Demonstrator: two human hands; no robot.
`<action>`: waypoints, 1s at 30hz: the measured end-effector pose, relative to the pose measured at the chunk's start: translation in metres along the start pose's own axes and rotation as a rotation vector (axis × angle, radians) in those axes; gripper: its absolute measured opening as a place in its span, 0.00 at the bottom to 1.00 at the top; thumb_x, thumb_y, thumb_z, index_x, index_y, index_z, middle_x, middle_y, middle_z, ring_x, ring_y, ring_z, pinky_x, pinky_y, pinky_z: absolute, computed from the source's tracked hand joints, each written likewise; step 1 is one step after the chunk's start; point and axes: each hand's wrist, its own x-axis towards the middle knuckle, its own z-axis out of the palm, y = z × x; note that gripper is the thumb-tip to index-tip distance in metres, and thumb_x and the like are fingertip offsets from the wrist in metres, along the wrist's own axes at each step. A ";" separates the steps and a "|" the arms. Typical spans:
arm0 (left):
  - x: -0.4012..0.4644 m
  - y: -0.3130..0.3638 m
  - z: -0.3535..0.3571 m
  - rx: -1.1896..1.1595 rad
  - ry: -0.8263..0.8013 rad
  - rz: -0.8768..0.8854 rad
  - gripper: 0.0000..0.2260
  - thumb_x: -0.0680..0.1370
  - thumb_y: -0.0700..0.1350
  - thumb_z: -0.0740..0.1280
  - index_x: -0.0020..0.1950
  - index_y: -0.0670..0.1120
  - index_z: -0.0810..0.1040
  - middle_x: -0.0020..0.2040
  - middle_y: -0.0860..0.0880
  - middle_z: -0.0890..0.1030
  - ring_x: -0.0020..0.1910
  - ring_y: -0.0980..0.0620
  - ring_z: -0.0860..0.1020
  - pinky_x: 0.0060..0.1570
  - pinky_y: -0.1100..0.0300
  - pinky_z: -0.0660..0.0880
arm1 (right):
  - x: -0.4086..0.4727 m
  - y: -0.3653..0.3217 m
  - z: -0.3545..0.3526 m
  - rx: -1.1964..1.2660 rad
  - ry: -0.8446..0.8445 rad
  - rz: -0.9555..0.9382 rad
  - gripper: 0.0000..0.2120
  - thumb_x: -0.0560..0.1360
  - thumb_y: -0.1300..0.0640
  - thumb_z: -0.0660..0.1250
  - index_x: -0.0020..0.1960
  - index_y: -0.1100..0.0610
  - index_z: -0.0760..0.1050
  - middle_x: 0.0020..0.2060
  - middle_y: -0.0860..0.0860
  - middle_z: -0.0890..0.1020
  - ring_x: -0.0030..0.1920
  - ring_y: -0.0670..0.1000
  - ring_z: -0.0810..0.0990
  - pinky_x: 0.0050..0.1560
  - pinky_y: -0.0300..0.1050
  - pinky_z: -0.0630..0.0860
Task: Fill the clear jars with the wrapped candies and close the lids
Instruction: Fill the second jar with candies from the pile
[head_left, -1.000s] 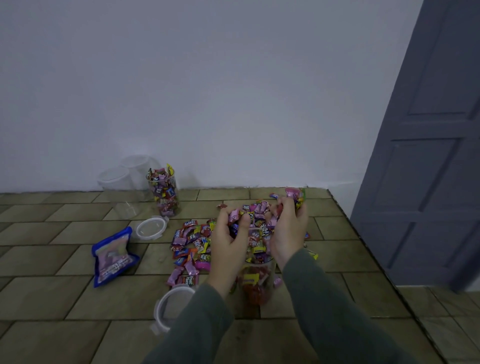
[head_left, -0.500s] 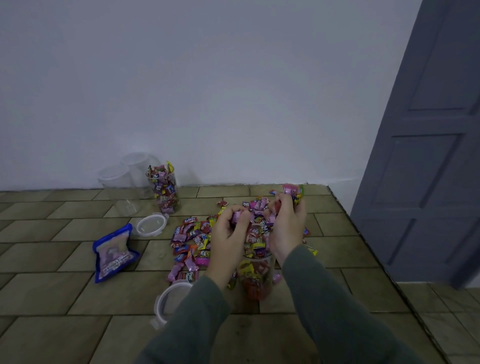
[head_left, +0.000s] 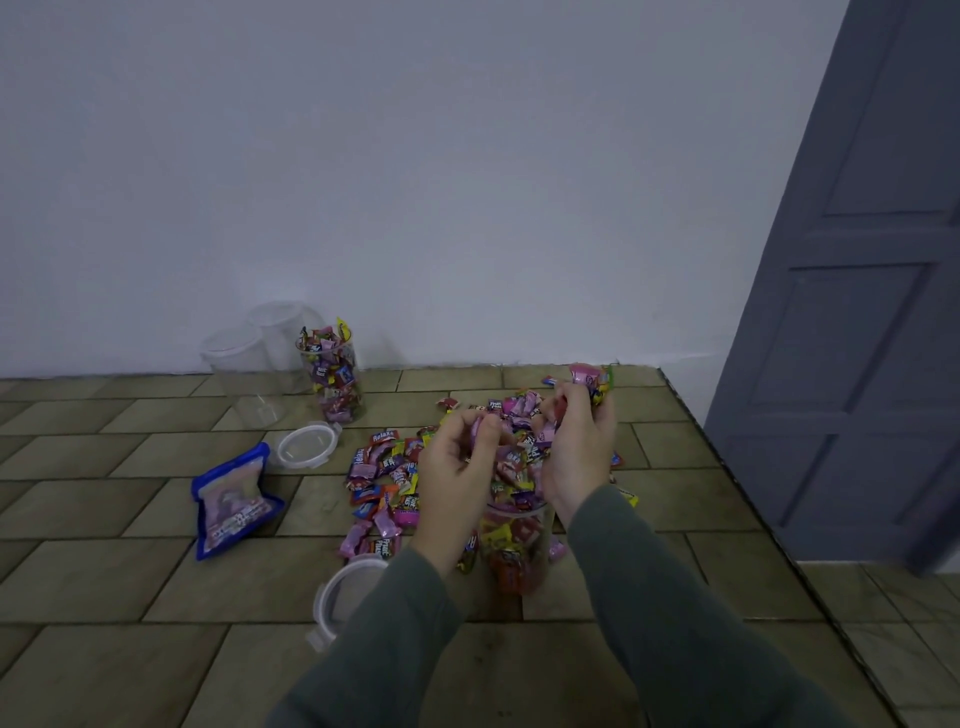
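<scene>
Olive floor tiles (head_left: 104, 566) carried the clear plastic jar (head_left: 514, 551) just below both hands; the left hand (head_left: 457, 467) and right hand (head_left: 579, 447) had fingers curled, pinching colourful wrapped candies (head_left: 387, 467). Candies might miss the narrow mouth and scatter. A round clear lid (head_left: 345, 592) lay beside the left wrist, with a blue pouch (head_left: 234, 499) farther left.

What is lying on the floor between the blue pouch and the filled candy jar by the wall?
In the head view, a clear round lid lies flat on the tiles between the blue pouch and the filled jar, apart from both.
</scene>
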 end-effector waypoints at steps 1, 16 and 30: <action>0.000 0.000 0.000 -0.003 0.001 -0.010 0.07 0.80 0.42 0.64 0.46 0.47 0.81 0.41 0.48 0.84 0.43 0.51 0.82 0.45 0.54 0.79 | 0.000 0.000 0.000 0.004 -0.004 -0.001 0.05 0.76 0.64 0.59 0.50 0.57 0.69 0.28 0.49 0.68 0.29 0.49 0.63 0.30 0.44 0.63; 0.000 -0.030 0.002 -0.378 -0.163 -0.634 0.35 0.72 0.72 0.50 0.44 0.47 0.86 0.47 0.38 0.84 0.49 0.40 0.82 0.56 0.43 0.74 | 0.002 -0.004 0.004 -0.021 -0.183 0.148 0.05 0.78 0.63 0.60 0.43 0.58 0.68 0.24 0.49 0.70 0.28 0.49 0.67 0.34 0.43 0.67; 0.001 -0.048 0.005 -0.338 -0.138 -0.580 0.32 0.81 0.61 0.47 0.46 0.39 0.82 0.38 0.45 0.85 0.38 0.52 0.82 0.35 0.66 0.78 | 0.004 -0.016 -0.006 -0.260 -0.590 0.189 0.10 0.80 0.67 0.58 0.52 0.54 0.75 0.39 0.51 0.76 0.38 0.49 0.74 0.45 0.43 0.71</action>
